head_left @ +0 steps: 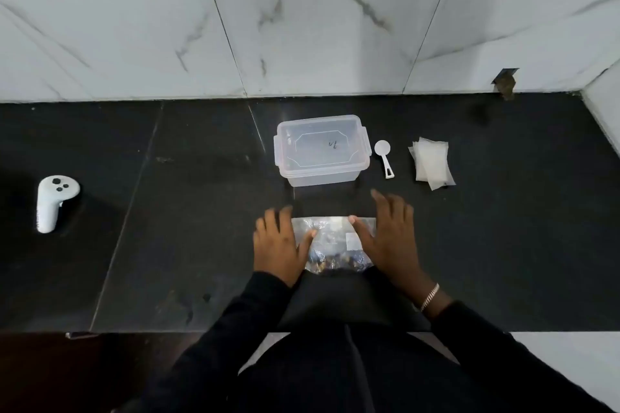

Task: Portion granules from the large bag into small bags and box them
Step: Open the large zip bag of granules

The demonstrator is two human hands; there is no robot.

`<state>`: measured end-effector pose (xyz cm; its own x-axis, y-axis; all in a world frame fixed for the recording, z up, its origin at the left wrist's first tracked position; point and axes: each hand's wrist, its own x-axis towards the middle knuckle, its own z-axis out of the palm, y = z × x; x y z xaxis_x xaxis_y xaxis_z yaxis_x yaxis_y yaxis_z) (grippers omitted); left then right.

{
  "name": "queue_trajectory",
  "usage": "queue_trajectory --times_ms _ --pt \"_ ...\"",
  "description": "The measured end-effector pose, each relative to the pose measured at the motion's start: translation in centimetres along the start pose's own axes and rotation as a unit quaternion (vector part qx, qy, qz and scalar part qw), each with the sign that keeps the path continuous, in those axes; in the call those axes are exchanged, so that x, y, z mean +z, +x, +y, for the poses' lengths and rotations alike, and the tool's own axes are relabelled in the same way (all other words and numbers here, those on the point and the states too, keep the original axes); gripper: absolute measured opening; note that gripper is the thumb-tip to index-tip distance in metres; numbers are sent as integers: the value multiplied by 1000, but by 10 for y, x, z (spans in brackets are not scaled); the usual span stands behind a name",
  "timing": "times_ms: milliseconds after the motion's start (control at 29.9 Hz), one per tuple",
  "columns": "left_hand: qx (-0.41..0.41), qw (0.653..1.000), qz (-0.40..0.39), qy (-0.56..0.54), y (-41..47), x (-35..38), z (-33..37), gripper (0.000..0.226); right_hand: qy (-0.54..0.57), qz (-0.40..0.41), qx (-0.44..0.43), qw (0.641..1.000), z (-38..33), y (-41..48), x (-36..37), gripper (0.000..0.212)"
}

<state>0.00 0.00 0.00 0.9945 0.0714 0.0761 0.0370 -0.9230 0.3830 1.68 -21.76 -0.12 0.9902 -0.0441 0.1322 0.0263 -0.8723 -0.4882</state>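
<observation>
wall: white marble tile | counter: black stone — glossy | light: dim, perhaps overhead

Large bag: clear plastic, lying flat near the front edge of the dark counter. Dark brownish granules are gathered at its near end, and there is a small white label right of centre.

Box: clear plastic with side clips, upright, beyond the bag and apart from it. It is possibly lidded; the view does not settle this.

Scoop: white, lying just right of the box with its bowl away and its handle nearer.

Small bags: a translucent stack, slightly fanned, right of the scoop.
</observation>
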Motion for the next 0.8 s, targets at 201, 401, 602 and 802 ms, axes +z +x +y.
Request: queue_trajectory --times_ms 201,401,602,802 --pt "-223 940 -97 -239 -11 10 -2 44 161 -90 227 956 14 -17 -2 55" --pt "-213 850 -148 -459 3 12 -5 17 452 -124 243 849 9 -18 -9 2" --pt "-183 759 -150 -607 8 -21 6 35 614 -118 263 735 -7 -7 -37 40" --pt "-93 792 -83 -597 20 -58 21 16 576 -94 188 790 -10 3 -65 24"
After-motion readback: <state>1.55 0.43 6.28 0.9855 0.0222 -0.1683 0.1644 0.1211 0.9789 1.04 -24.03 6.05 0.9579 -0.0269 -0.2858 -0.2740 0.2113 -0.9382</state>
